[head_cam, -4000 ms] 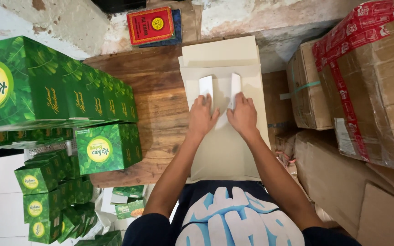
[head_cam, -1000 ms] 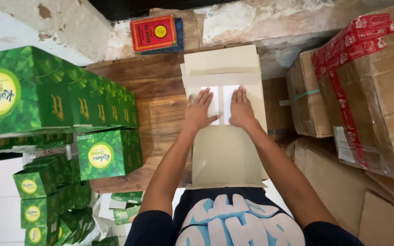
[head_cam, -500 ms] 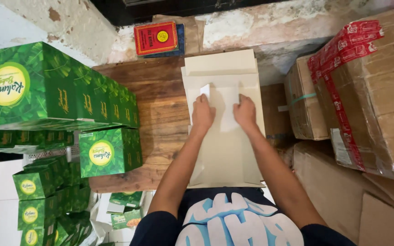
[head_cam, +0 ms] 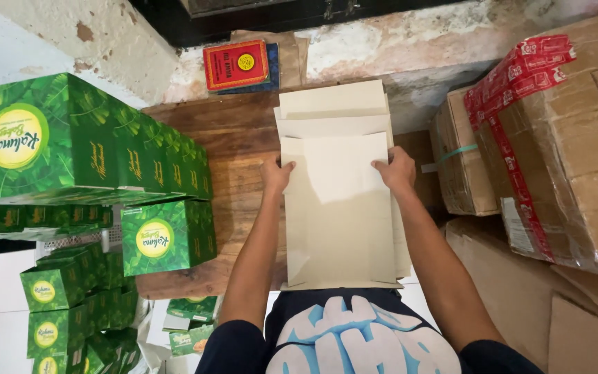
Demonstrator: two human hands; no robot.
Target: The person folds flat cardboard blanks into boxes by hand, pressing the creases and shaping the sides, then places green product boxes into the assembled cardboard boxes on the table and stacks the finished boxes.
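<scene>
Closest to me, the person's holding a flat beige cardboard sheet [head_cam: 340,215] by its two side edges, left hand [head_cam: 276,174] and right hand [head_cam: 396,172], fingers clamped on it. A moment ago both hands were pressing side by side on the middle flaps; now they've slid out to the edges and the flaps lie shut, so that fold looks done. It rests on more beige sheets [head_cam: 333,104] on the wooden worktop [head_cam: 209,131]. Green boxes [head_cam: 91,145] sit left, brown cartons [head_cam: 562,138] right, red packet [head_cam: 235,64] at the back.
</scene>
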